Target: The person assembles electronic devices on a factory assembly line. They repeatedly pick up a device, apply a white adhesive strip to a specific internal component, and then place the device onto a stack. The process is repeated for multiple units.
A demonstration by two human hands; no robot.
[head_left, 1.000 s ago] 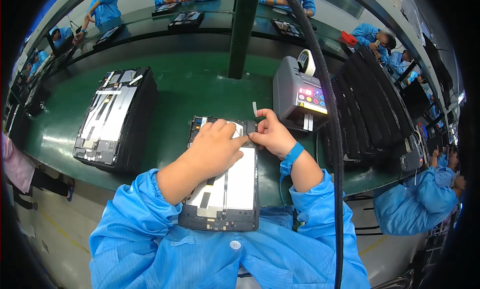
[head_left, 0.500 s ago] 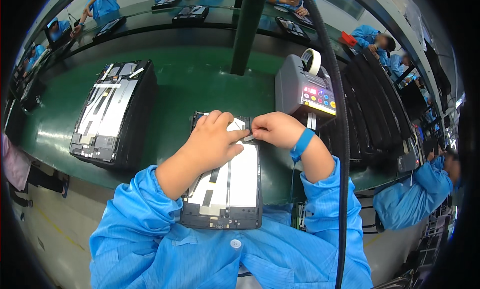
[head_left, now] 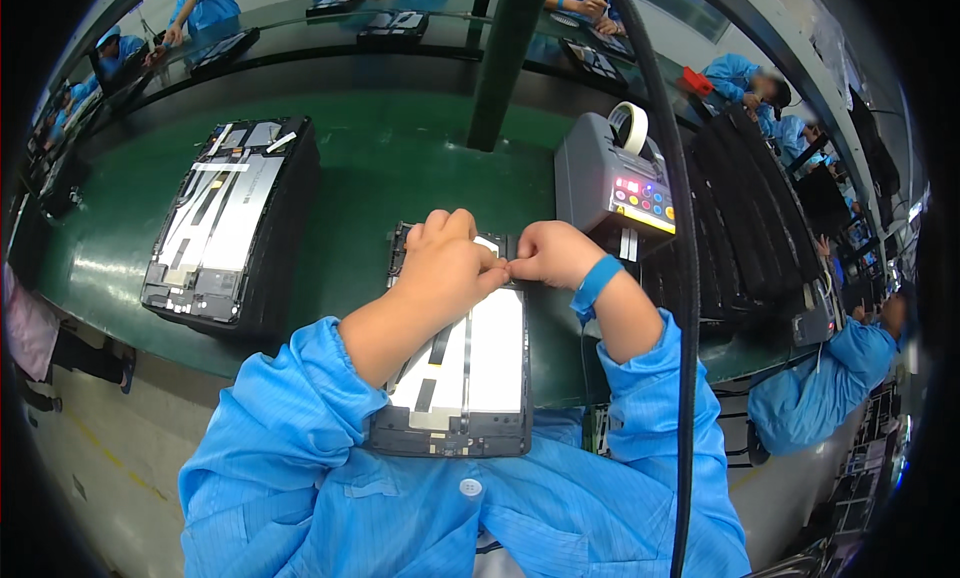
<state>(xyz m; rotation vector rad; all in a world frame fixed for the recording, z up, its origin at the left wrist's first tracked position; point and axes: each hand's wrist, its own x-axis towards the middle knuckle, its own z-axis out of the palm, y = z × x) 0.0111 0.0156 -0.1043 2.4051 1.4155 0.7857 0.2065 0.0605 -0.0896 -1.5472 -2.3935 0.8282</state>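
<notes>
An opened tablet with a silvery inside and dark edges lies in front of me, its near end against my blue smock. Over its upper part is my left hand, fingers bent, thumb and index finger drawn together near the right edge. My right hand, a blue band round its wrist, pinches at the same spot, fingertips meeting those of the left. A small pale strip showed in the right fingertips a moment ago; now the fingers hide it.
A stack of opened tablets stands at the left on the green table. A grey tape dispenser with a white roll is at the right, beside black padded stacks. A black cable hangs down in front. Co-workers sit around.
My left hand has shifted right and its thumb and index finger have closed toward the right fingertips. The pale strip is now covered. The view has shifted slightly.
</notes>
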